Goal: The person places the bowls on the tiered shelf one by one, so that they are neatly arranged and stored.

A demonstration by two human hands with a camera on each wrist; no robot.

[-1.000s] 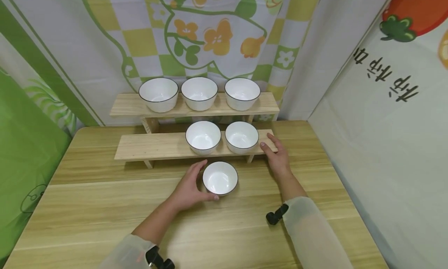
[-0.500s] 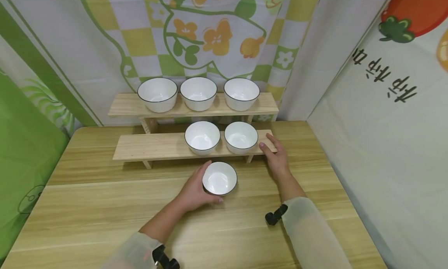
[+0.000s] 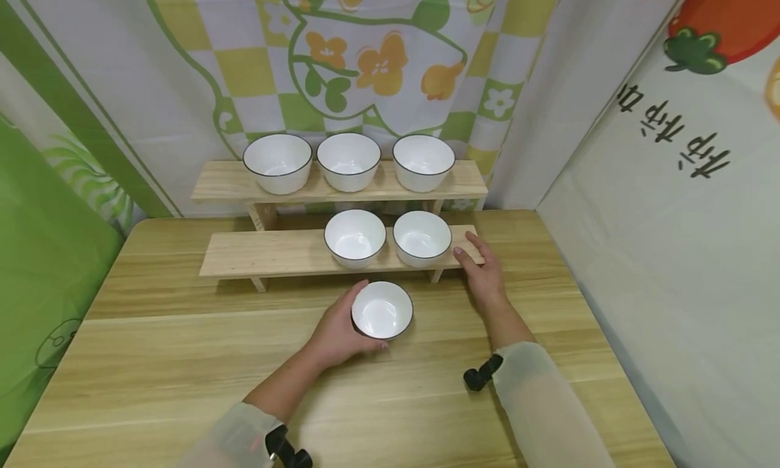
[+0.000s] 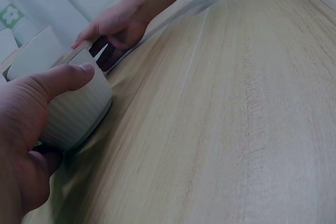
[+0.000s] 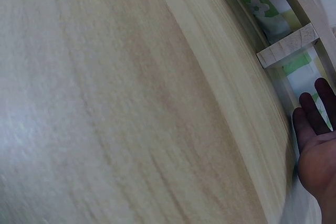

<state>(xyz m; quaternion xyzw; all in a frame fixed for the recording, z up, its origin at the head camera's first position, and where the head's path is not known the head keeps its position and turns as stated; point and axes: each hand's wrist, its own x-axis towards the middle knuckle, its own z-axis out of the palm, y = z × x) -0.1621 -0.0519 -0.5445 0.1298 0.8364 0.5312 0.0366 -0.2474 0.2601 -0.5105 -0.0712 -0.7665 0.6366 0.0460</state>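
Observation:
In the head view, my left hand [image 3: 341, 329] grips a white bowl [image 3: 382, 310] with a dark rim, in front of the lower shelf. The thumb lies along its near side, and in the left wrist view it presses on the ribbed wall of the bowl [image 4: 79, 108]. My right hand [image 3: 484, 278] holds the right end of the lower wooden shelf [image 3: 262, 252], thumb on top. Several of its fingers [image 5: 313, 114] extend below the board in the right wrist view. Two similar bowls [image 3: 355, 238] [image 3: 422, 238] stand on that shelf, left of my right hand.
Three larger white bowls [image 3: 277, 163] [image 3: 349, 162] [image 3: 423, 162] stand in a row on the upper shelf [image 3: 219, 181]. Both shelves stand at the back of the wooden table [image 3: 390, 400]. A patterned cloth [image 3: 244, 68] hangs behind, and a white wall sheet [image 3: 682, 251] stands on the right.
My left hand has moved slightly right and closed in on the bowl; its fingers now lie against the side. The right hand and the other bowls have stayed in place.

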